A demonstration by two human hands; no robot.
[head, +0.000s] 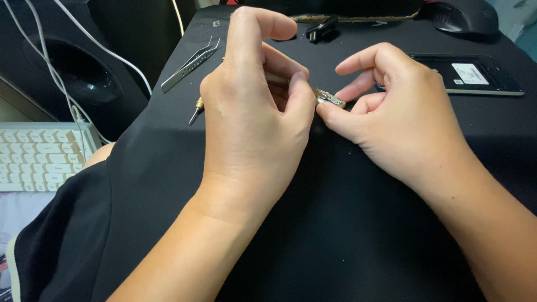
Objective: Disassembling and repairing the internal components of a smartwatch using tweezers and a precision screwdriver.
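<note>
**Small metal part pinched between both hands**

Nearest us, our left hand (254,106) and right hand (391,112) meet over the black cloth-covered table (335,235). Both are curled nearly closed, fingertips pinching a small silvery metal part (329,99) just above the cloth; the left also appears to grip a slim tool handle, mostly hidden. We judge the part could spring loose and vanish against the dark cloth if either pinch slackens. Beyond lie a small screwdriver (196,110), tweezers (190,64), and a dark flat device (475,75).

left hand (254,112) + right hand (391,112) pinch small metal part (330,99) | tweezers (190,66) beside
</note>
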